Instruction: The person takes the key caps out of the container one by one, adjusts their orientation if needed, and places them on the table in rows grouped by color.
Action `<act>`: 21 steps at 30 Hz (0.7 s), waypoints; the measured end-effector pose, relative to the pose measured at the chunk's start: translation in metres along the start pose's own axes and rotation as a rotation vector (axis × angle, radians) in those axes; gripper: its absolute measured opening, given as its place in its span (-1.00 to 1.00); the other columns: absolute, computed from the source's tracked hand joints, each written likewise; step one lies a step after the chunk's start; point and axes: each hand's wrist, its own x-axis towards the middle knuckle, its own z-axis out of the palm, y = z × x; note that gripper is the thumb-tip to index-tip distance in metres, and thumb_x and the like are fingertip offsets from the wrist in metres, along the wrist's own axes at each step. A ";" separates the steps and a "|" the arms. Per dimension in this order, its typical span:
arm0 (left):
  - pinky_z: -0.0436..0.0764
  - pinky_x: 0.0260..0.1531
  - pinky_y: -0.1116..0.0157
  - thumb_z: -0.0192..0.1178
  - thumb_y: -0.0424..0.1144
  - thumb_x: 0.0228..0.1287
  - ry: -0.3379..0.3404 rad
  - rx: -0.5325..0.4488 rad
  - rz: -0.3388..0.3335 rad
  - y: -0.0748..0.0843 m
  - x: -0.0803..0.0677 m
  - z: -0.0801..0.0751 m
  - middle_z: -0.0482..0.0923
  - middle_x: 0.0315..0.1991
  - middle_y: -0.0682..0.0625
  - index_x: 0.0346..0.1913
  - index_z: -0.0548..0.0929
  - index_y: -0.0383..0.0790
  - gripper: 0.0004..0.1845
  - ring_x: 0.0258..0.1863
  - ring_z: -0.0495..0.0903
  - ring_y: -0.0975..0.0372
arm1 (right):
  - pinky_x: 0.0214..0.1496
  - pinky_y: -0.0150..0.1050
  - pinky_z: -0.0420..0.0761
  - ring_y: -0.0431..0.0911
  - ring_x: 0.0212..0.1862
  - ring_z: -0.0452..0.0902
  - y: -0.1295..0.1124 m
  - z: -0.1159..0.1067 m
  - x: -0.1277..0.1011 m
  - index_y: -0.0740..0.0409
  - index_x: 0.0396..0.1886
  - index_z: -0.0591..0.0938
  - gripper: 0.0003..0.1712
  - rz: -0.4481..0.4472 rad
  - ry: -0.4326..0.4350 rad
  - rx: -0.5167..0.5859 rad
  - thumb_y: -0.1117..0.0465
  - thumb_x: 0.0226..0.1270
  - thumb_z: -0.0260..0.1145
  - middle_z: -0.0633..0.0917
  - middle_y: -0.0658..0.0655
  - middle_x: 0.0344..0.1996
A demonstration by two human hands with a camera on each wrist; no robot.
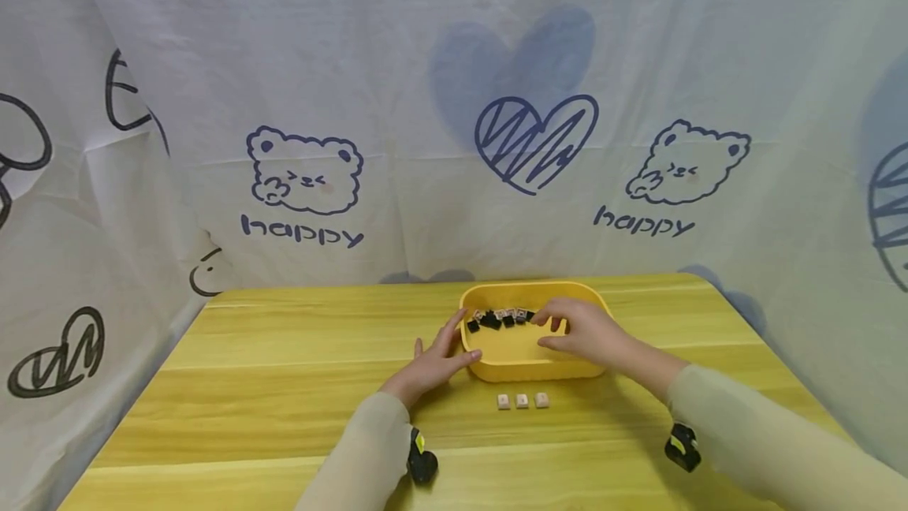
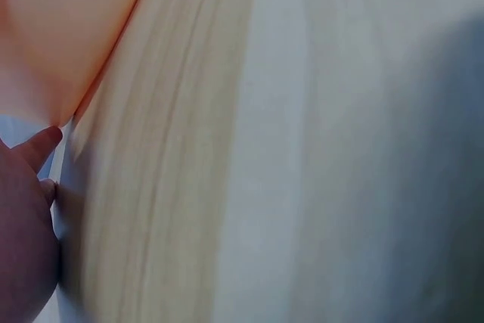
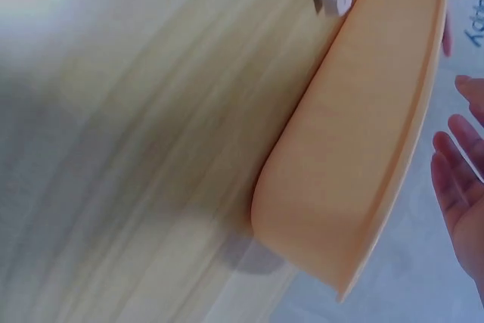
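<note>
A printed cloth backdrop [image 1: 454,101] is hung behind and beside the wooden worktop [image 1: 284,385]. A yellow tub [image 1: 528,369] is set near the worktop's far edge, with small black pieces [image 1: 496,318] heaped inside it. The left hand [image 1: 433,365] is laid against the tub's left wall, fingers spread. The right hand [image 1: 582,330] is held over the tub, fingers loosely curled, nothing seen gripped. Three pale keycaps [image 1: 522,400] are lined up just before the tub.

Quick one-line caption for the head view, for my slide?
Left hand steadies the yellow tub while right hand reaches into its small keycaps.
</note>
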 end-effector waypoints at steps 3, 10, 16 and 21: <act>-0.68 0.27 -0.11 0.12 0.20 0.36 -0.001 -0.015 0.006 -0.001 0.000 0.000 0.07 0.49 -0.17 0.57 -0.17 0.22 -0.11 0.51 -0.12 0.06 | -0.22 -0.19 0.61 -0.02 -0.19 0.57 0.008 0.003 0.010 0.09 -0.11 0.70 -0.72 -0.006 -0.021 -0.007 0.26 0.15 0.50 0.68 -0.02 -0.20; -0.65 0.29 -0.13 0.13 0.21 0.34 0.012 0.012 0.002 0.001 -0.002 -0.001 0.08 0.49 -0.18 0.57 -0.14 0.24 -0.11 0.48 0.04 0.02 | 0.01 0.01 0.59 0.10 -0.05 0.58 0.025 0.011 0.030 0.20 -0.04 0.70 -0.67 0.042 -0.081 -0.024 0.32 0.16 0.47 0.69 0.13 -0.11; -0.62 0.29 -0.16 0.12 0.15 0.38 0.022 0.020 0.016 0.007 -0.005 -0.001 0.09 0.49 -0.21 0.57 -0.14 0.17 -0.12 0.45 0.10 -0.02 | 0.13 0.05 0.52 0.14 0.06 0.53 0.034 0.019 0.043 0.20 0.00 0.68 -0.63 0.146 -0.132 -0.017 0.31 0.16 0.45 0.67 0.14 -0.02; -0.62 0.29 -0.15 0.13 0.18 0.36 0.019 0.038 0.013 0.002 -0.002 -0.001 0.09 0.49 -0.19 0.57 -0.15 0.17 -0.10 0.46 0.08 -0.03 | 0.22 0.06 0.46 0.11 0.14 0.48 0.038 0.025 0.049 0.17 0.11 0.64 -0.55 0.220 -0.170 0.039 0.37 0.16 0.39 0.62 0.13 0.09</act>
